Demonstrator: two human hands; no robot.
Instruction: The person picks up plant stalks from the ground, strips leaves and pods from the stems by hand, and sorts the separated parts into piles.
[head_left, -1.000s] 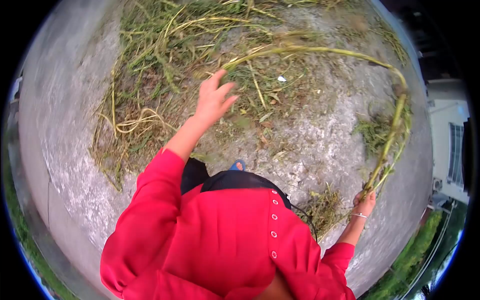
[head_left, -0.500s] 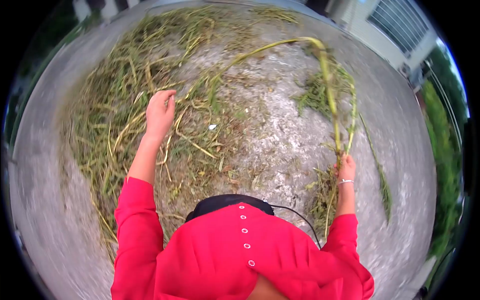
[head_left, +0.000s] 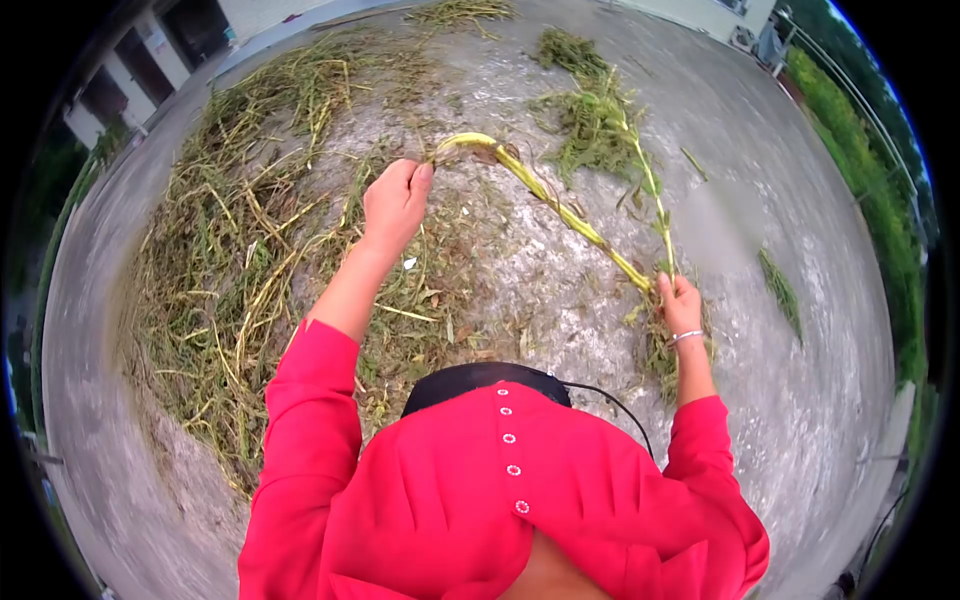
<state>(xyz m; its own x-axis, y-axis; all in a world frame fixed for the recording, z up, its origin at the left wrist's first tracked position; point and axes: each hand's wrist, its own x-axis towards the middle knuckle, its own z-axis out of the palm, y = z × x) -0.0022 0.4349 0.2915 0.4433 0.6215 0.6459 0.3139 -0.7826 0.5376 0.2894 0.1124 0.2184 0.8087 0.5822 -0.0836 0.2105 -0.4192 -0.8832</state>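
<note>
And here's the yellow-green stem bundle [head_left: 570, 217], bent and strung between the 2 hands above the ground [head_left: 810, 230]! The left hand [head_left: 395, 203] is clamped on its upper end, fingertips partly hidden. The right hand [head_left: 680, 306] grips the lower end along with a leafy stalk [head_left: 655, 195] that runs up and away; how many stems sit inside that fist, I can't tell. Just below it, a leafy clump [head_left: 661, 362] goes partly behind the wrist, so whether it's joined to the held stems is unclear.

Over to the left, a broad tangle of stalks [head_left: 245, 265], ends lost in the overlap. A small white scrap [head_left: 410, 263] lies beside it, too small to identify. A black cable [head_left: 622, 407] disappears behind the red top [head_left: 440, 470], and up at the edge, the buildings [head_left: 150, 60] are cut off.
</note>
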